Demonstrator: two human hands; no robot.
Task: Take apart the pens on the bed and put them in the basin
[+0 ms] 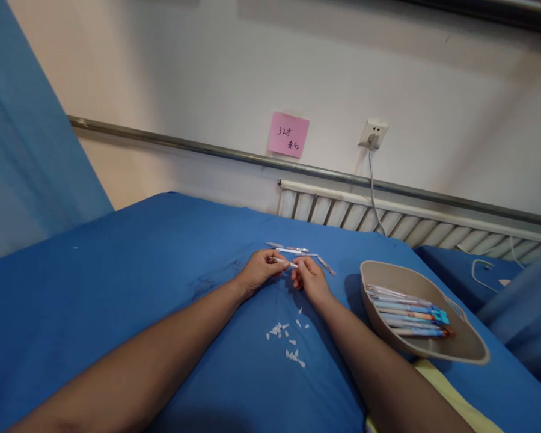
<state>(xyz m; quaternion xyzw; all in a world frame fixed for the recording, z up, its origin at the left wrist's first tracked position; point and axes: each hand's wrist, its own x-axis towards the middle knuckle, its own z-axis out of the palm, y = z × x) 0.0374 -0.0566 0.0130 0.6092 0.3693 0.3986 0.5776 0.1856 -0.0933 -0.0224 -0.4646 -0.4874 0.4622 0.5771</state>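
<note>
Between my two hands is a thin white pen (277, 260), held nearly level above the blue sheet (130, 264). My left hand (262, 269) is closed around its barrel. At its right end, the fingers of my right hand (311, 278) pinch the white tip; whether a separate small piece is in them is hard to make out. Just beyond the hands lie several slim pens (293, 249), one of them set apart at an angle (326, 266). Nearer to me, between my forearms, several small white cone-shaped pieces (277, 329) are scattered on the sheet.
A beige basket (473, 352) with several pens (406, 310) stands to the right of my right forearm. Yellow cloth (451, 397) lies beside it. Behind are a radiator (338, 210), a metal rail (198, 146), a socket with a cable (373, 133) and a pink note (288, 135). A blue curtain (31, 132) hangs left.
</note>
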